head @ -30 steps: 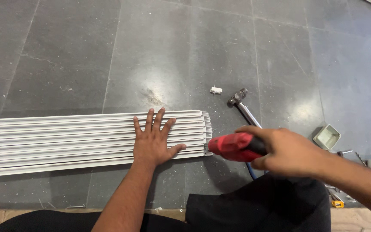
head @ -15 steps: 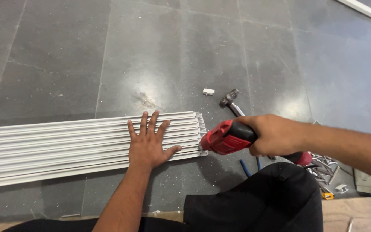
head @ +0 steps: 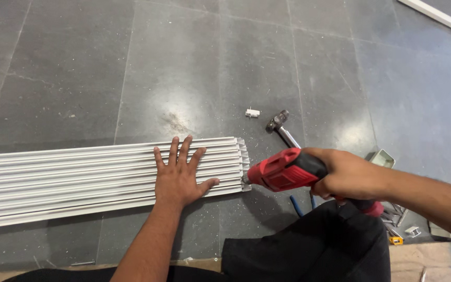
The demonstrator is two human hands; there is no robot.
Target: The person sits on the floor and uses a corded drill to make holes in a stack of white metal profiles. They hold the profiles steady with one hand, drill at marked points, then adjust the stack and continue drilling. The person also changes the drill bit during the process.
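Note:
A bundle of long white plastic strips [head: 69,180] lies flat on the dark tiled floor, its end toward the right. My left hand [head: 180,175] presses on the bundle near that end, fingers spread. My right hand [head: 348,175] grips a red power drill [head: 283,169]. The drill's tip touches the end of the strips.
A hammer [head: 283,128] and a small white clip [head: 252,112] lie on the floor beyond the drill. A small metal box [head: 383,158] and loose metal pieces [head: 400,222] sit at the right. My black-clothed knee [head: 309,250] is in front.
The view has shifted slightly. My right hand has kept the drill at the strips' end while my left hand stays pressed on the bundle.

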